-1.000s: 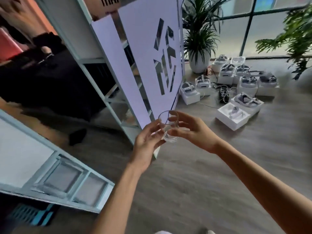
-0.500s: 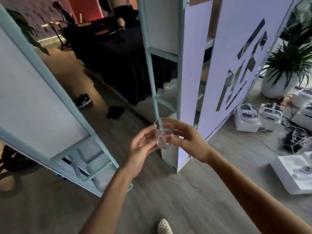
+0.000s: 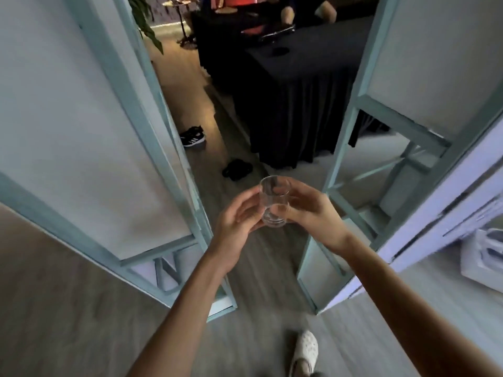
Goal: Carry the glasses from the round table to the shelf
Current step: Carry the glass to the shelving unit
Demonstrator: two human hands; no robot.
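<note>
While both hands carry it, the small clear drinking glass [image 3: 273, 204] sits upright at centre, left hand [image 3: 236, 221] cupping its near-left side, right hand [image 3: 307, 210] clamped around its right. A second ago white boxes and potted plants lay ahead; now the view has swung to a gap between two pale-blue framed panels [image 3: 130, 110], a black-draped table [image 3: 294, 99] far beyond. Judging by this, the carry is mid-route.

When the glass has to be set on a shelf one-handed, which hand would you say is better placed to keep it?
Probably the right hand: its fingers wrap the glass around the side. The left hand only touches it with its fingertips.
</note>
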